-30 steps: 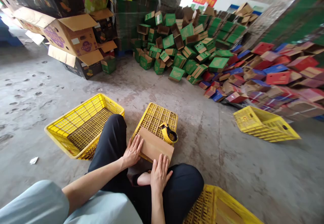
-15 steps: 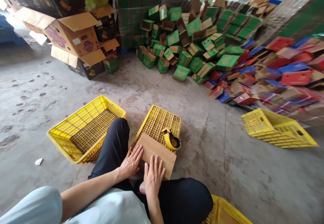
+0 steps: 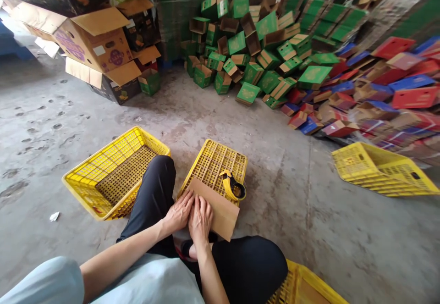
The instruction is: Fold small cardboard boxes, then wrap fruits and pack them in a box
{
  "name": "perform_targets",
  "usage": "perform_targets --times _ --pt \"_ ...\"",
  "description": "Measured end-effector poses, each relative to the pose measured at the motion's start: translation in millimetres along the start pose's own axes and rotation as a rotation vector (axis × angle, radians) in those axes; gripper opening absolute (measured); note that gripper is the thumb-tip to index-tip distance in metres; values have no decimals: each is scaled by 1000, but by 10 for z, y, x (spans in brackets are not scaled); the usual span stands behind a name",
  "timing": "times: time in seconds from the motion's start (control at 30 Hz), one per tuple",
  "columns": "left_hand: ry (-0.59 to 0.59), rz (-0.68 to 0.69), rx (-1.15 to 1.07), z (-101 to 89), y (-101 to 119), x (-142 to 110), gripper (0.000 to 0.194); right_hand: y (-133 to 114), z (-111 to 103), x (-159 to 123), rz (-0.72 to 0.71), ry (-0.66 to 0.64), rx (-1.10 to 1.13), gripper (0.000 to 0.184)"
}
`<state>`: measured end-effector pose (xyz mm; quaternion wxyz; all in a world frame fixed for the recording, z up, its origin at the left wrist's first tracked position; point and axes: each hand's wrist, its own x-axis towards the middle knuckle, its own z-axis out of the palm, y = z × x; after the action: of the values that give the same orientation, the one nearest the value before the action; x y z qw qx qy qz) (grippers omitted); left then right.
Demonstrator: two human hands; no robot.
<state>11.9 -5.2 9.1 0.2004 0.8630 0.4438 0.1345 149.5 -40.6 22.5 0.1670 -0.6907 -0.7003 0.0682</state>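
A folded flat piece of brown cardboard (image 3: pixel 223 214) lies on the upturned yellow crate (image 3: pixel 215 157) in front of me, its near edge toward my lap. My left hand (image 3: pixel 179 211) rests on its left corner, fingers laid over the surface. Right beside it, my right hand (image 3: pixel 200 217) presses on the cardboard with slightly bent fingers; the two hands touch or nearly touch. Both thumbs are mostly hidden. A yellow and black tape dispenser (image 3: pixel 233 185) sits on the crate just beyond the cardboard, untouched by either hand.
An open yellow crate (image 3: pixel 82 194) stands at my left knee, another (image 3: pixel 381 175) lies farther right, and part of one (image 3: pixel 292 285) shows by my right knee. Heaps of green boxes (image 3: pixel 247 93) and red-and-blue boxes (image 3: pixel 414 97) lie ahead; large cartons (image 3: pixel 98 42) are stacked at left.
My right hand has slid left across the cardboard, up against my left hand, and its spread fingers have drawn together. The cardboard and tape dispenser stay in place on the crate.
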Motion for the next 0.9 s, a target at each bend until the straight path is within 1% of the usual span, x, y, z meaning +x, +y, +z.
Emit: perform_targets --times 0.13,0.3,0.43,0.57,0.67,0.77,0.9 --pt "-9 15 21 27 -22 -17 67 -76 20 18 57 -13 -45 52" --pt "4 26 63 35 -13 -19 65 -49 81 -12 97 24 -66 51" --pt "47 28 63 79 -10 -40 60 -19 76 -42 141 50 -73 50" --pt "110 72 0 115 -12 28 56 10 37 -31 146 43 -89 49" --pt "112 150 -79 115 -3 105 61 101 -2 -14 77 19 -90 49" --pt "87 154 -76 112 27 136 65 263 -52 -57 41 -12 -104 51" --pt "100 75 -29 129 93 147 61 556 -128 -218 163 -21 -164 56"
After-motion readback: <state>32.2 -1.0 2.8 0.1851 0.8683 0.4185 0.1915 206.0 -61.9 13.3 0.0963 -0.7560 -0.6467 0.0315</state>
